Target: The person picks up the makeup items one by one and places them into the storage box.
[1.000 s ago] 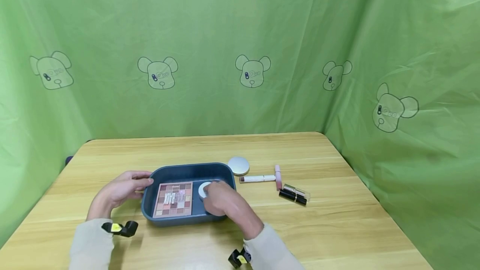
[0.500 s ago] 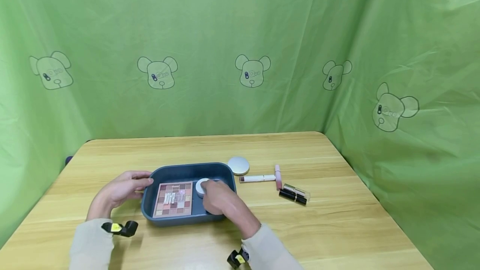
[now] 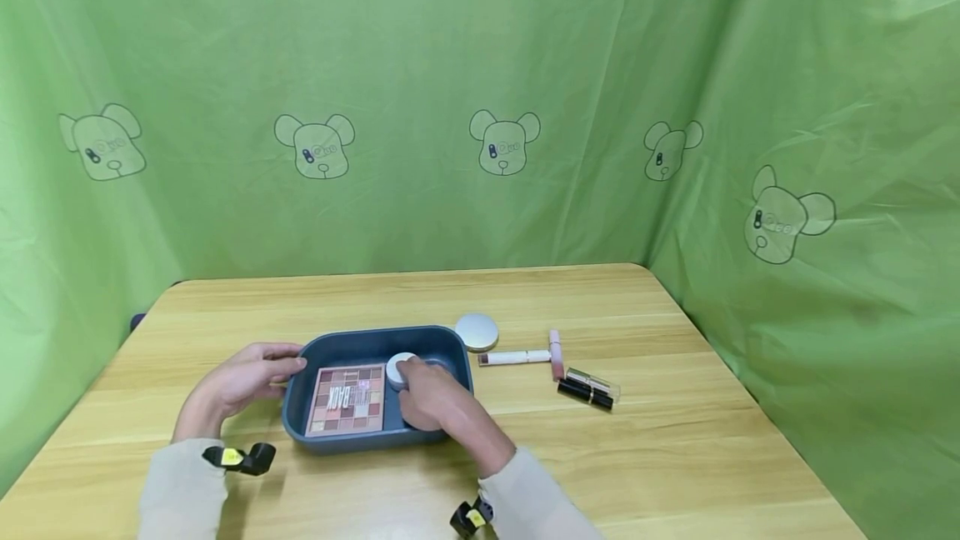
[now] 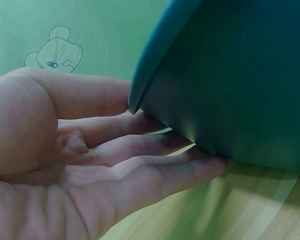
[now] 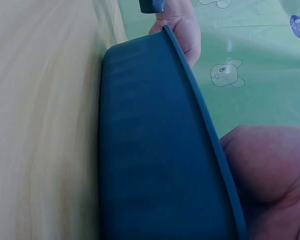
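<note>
In the head view, a dark blue tray (image 3: 378,442) stands on the table with a pink eyeshadow palette (image 3: 347,400) lying in its left part. My left hand (image 3: 243,377) grips the tray's left side, thumb over the rim and the other fingers against the outer wall, as the left wrist view also shows. Reaching over the tray's right part, my right hand (image 3: 435,397) holds a small round white-topped jar (image 3: 397,371) beside the palette. The jar's right side and some right fingertips are hidden. The tray wall conceals the jar in the right wrist view.
Behind the tray's right corner lies a round silver compact (image 3: 477,332). To the right are a white lipstick tube (image 3: 517,357), a pink lip gloss tube (image 3: 556,354), a clear-capped tube (image 3: 594,383) and a black tube (image 3: 585,394). Green cloth (image 3: 420,215) hangs behind the table.
My right hand has shifted slightly left and away from me inside the tray, and the jar has moved with it to the palette's edge. The left hand and tray stay put.
</note>
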The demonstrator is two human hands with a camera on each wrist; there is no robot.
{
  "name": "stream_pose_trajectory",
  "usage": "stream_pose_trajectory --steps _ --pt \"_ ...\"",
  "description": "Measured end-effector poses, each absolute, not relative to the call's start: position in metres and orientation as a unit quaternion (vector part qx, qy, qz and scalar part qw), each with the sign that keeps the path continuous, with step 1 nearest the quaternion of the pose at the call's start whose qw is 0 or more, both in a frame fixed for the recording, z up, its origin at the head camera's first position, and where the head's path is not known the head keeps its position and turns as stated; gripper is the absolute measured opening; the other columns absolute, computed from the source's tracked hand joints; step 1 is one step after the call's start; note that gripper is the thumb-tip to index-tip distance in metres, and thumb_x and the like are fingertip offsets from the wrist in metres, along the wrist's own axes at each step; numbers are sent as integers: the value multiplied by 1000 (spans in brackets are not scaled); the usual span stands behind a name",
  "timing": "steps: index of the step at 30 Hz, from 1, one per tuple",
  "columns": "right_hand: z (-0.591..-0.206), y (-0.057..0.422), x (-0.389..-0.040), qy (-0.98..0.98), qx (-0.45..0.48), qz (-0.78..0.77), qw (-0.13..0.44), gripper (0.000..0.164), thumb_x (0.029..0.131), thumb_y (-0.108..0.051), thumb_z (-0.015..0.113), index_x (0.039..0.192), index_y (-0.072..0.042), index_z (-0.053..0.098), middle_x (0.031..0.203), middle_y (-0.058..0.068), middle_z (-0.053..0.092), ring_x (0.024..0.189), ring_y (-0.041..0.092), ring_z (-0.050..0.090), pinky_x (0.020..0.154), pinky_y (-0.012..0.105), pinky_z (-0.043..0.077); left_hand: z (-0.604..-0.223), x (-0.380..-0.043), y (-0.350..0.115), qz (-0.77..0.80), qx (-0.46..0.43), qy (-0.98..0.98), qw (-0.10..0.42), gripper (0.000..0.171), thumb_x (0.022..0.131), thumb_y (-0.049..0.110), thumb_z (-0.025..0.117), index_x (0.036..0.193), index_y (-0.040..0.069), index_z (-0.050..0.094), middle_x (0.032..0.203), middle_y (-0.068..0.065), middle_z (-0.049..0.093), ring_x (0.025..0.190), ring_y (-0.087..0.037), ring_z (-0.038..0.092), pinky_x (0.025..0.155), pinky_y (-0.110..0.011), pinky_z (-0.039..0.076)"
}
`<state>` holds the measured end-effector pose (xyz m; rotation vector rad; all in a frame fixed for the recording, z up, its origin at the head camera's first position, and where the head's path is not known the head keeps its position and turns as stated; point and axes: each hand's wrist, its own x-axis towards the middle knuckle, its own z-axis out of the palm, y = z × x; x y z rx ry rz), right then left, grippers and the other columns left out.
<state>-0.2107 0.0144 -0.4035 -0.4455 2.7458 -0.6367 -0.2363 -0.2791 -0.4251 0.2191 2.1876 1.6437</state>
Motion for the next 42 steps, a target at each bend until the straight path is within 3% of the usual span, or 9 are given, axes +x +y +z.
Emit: stream_pose_trajectory --steps 15,24,42 --pt "-403 16 -210 949 -165 -237 129 52 103 -18 54 152 -4 44 158 13 44 145 31 42 120 45 39 -423 -234 -278 588 85 780 197 58 104 15 53 145 -21 34 143 -38 49 131 -44 53 106 -51 53" --pt "-399 14 -207 953 -157 -219 135 46 102 -21 55 146 -6 54 151 11 54 139 28 50 115 44 46 -424 -235 -279 586 82 782 197 58 104 17 54 146 -19 35 144 -36 50 132 -42 53 107 -51 52" --pt "-405 13 -208 949 -151 -247 122 49 102 -22 57 147 -7 52 153 11 52 141 28 48 115 45 46 -425 -235 -278 589 85 779 197 58 104 16 53 145 -20 34 144 -37 49 133 -42 52 107 -52 51"
